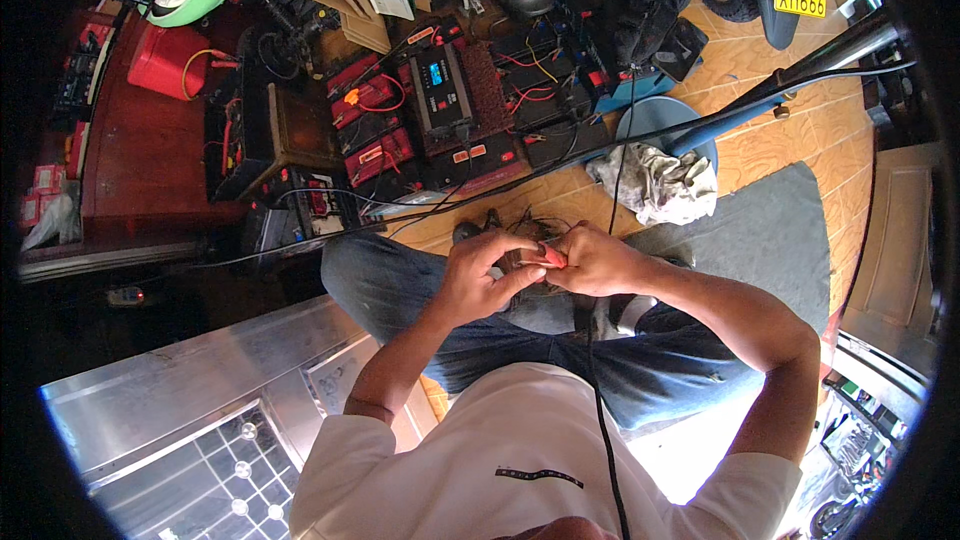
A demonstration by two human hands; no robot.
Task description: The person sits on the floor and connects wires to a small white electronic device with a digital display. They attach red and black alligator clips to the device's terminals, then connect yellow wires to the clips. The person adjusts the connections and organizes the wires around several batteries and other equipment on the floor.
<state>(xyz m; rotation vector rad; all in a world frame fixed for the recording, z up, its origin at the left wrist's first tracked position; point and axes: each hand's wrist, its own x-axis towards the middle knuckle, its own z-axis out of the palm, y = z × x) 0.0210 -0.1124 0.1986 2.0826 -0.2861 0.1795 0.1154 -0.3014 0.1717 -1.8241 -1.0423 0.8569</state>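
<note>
Two hands meet over the lap, and a small red piece (pixel 553 257) sits right between them!
From the left, there's a red box (pixel 163 62), then red batteries (pixel 377 127) with wires across them, and a black box with a lit blue screen (pixel 436 80) beside those; below comes the left hand (pixel 474 276), half curled, thumb and fingers bent in to the red piece, though whether they pinch it, nobody can tell from here; next, the right hand (pixel 598 261), closed in a fist, has firm hold of that piece at its thumb side; farther right, a crumpled rag (pixel 662 186) lies at the bucket (pixel 640 118), and a grey mat (pixel 775 220) spreads over the floor.
</note>
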